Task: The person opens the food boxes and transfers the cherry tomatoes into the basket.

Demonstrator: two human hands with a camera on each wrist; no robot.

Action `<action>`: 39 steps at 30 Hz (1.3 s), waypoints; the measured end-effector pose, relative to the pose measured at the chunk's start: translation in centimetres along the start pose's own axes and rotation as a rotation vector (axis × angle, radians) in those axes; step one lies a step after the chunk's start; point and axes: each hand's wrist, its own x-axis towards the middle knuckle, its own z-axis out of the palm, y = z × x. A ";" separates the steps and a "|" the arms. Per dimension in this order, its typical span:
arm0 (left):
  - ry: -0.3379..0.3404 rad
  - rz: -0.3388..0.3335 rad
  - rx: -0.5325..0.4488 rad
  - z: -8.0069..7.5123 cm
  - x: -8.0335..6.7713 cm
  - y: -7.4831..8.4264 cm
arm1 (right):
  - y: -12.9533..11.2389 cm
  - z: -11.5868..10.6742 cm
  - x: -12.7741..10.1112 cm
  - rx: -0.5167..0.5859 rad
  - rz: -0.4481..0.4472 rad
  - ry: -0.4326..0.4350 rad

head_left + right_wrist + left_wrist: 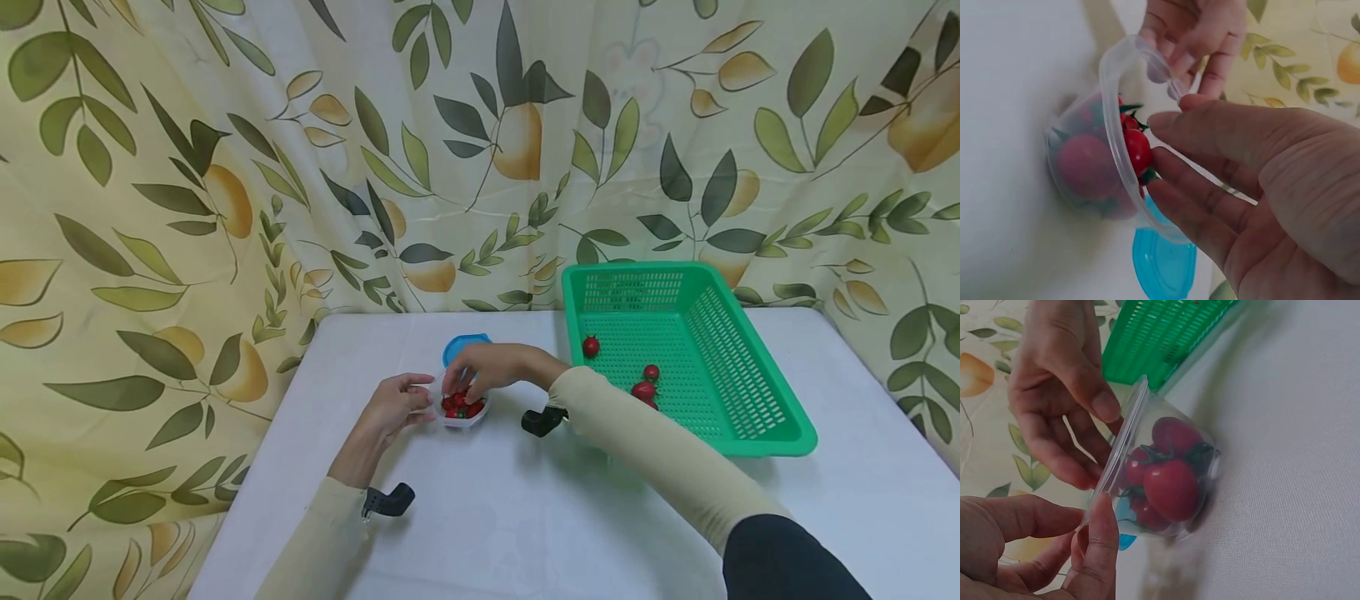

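A clear plastic container with cherry tomatoes in it stands on the white table. My left hand pinches its rim between thumb and fingers, from the left side. My right hand is at the container's mouth, fingers loosely bent. In the right wrist view, its fingertips lie against or close beside a red cherry tomato near the rim, without closing round it. Green stems show on several tomatoes. A blue lid lies just behind the container, partly hidden by the right hand in the head view.
A green perforated plastic basket stands on the right of the table, with several cherry tomatoes along its left side. My right forearm crosses its near left corner. A leaf-and-fruit patterned curtain hangs behind and to the left.
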 end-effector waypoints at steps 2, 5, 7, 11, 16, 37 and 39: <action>0.000 0.000 0.002 0.0 0.0 0.0 | -0.1 0.2 0.3 -0.028 0.010 0.000; 0.005 -0.001 0.004 0.1 0.0 0.0 | -0.2 0.5 0.7 -0.086 0.005 -0.009; 0.010 -0.001 0.006 0.1 0.0 0.1 | -0.3 0.6 0.8 -0.122 0.002 -0.017; 0.015 -0.002 0.000 0.1 -0.1 0.2 | -0.4 0.8 0.9 -0.154 0.016 -0.024; 0.018 -0.005 0.002 0.1 -0.1 0.2 | -0.3 0.9 0.9 -0.151 0.044 -0.011; 0.020 -0.007 0.010 0.2 -0.1 0.2 | 0.4 0.5 0.7 -0.145 -0.008 0.033; 0.018 -0.007 0.009 0.1 -0.1 0.1 | 0.4 0.5 0.5 -0.145 -0.008 0.044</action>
